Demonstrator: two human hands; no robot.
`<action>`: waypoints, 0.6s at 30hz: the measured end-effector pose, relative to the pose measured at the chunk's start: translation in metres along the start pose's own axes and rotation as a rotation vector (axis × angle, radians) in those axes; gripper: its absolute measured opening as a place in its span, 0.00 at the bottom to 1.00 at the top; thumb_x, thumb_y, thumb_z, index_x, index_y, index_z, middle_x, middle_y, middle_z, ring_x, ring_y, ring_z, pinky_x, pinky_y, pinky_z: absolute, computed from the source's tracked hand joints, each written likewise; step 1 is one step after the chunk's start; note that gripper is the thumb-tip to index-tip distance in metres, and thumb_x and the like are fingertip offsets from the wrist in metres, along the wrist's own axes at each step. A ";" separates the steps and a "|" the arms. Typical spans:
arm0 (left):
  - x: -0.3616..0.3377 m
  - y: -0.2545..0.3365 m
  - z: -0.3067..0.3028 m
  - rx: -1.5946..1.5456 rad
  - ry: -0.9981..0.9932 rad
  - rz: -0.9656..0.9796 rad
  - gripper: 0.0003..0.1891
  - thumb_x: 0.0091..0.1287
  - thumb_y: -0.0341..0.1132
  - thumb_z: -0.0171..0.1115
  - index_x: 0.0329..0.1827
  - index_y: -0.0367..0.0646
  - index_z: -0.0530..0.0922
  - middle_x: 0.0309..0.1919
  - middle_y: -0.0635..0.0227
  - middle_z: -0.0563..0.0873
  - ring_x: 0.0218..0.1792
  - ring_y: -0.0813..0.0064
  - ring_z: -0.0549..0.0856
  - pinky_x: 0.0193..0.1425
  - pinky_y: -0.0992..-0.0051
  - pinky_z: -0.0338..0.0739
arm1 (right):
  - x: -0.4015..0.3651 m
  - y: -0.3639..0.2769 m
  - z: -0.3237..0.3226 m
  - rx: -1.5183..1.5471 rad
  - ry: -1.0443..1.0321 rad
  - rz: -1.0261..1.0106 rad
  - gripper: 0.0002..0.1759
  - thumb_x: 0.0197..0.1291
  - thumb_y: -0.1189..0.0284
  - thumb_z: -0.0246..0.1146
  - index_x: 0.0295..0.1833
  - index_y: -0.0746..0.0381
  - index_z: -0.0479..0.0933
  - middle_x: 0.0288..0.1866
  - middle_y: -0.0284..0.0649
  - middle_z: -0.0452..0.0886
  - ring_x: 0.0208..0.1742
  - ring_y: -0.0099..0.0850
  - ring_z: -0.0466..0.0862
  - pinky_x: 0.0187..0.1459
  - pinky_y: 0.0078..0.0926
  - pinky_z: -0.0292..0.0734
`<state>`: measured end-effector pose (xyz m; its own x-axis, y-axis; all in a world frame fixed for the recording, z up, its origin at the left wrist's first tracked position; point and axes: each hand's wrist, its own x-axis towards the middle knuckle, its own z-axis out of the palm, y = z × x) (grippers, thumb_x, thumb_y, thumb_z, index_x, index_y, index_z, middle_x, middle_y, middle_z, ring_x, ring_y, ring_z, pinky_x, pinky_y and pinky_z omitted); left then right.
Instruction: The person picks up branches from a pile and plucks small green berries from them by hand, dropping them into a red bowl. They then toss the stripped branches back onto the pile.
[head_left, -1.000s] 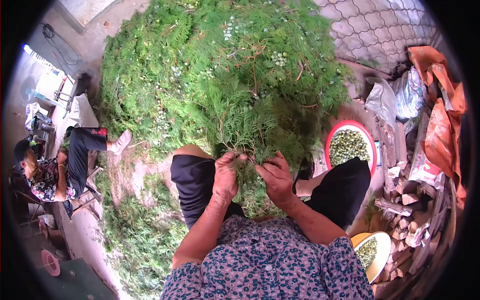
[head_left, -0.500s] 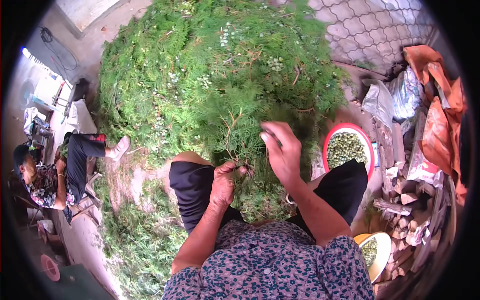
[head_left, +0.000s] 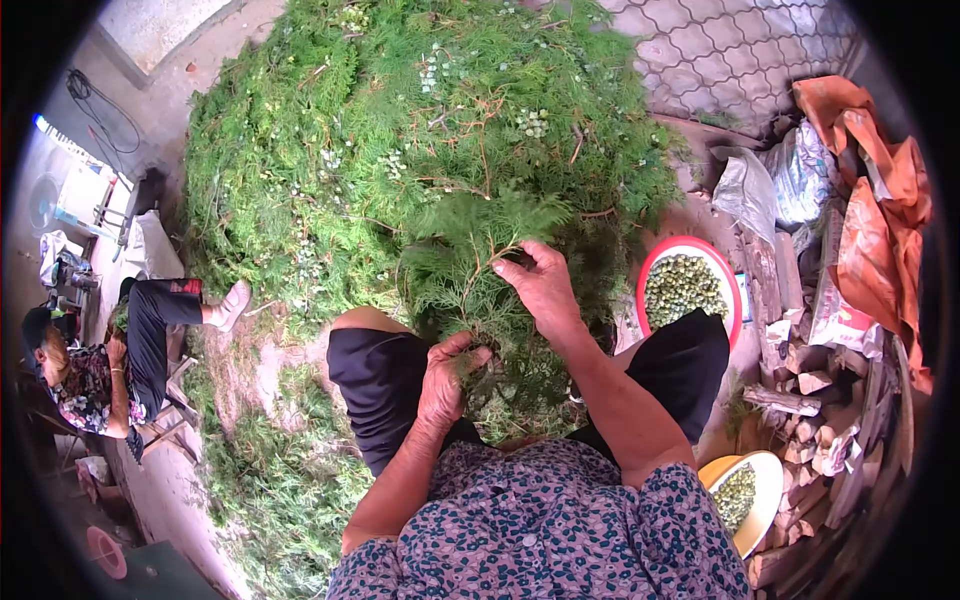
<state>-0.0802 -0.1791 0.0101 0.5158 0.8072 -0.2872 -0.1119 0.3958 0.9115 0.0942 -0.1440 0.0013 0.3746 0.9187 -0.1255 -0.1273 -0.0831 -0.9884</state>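
A leafy green conifer sprig [head_left: 468,275], which looks like cypress, stands between my knees with its thin brown stems showing. My left hand [head_left: 447,380] is closed around its lower end, fingers curled and thumb folded over. Higher up on the right side, my right hand [head_left: 545,292] pinches a twig of the same sprig between thumb and fingers. Behind the sprig rises a big heap of cut conifer branches [head_left: 340,130], dotted with pale green cones. Leaves hide part of the stem near my left hand.
A red-rimmed basin [head_left: 735,290] of small green cones stands by my right knee. Farther back lies a yellow basin [head_left: 768,490], also holding cones. Split firewood [head_left: 815,382] and orange sacking [head_left: 870,260] line the right side. Another person [head_left: 90,360] sits at left.
My right hand has come in from the right, off the sprig, to pinch its upper twig. My left hand stays low on the stem. The view has shifted slightly.
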 end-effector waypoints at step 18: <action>0.003 -0.012 0.003 -0.360 0.403 0.115 0.04 0.60 0.30 0.62 0.28 0.44 0.77 0.24 0.81 0.75 0.26 0.89 0.71 0.32 0.83 0.65 | -0.025 0.009 -0.012 0.111 0.044 -0.269 0.07 0.53 0.85 0.61 0.35 0.66 0.71 0.29 0.27 0.72 0.31 0.13 0.73 0.34 0.12 0.70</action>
<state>-0.0745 -0.1826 -0.0011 0.1252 0.9298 -0.3461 -0.4680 0.3629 0.8058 0.0951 -0.1727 -0.0050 0.4481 0.8840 0.1333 -0.1173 0.2059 -0.9715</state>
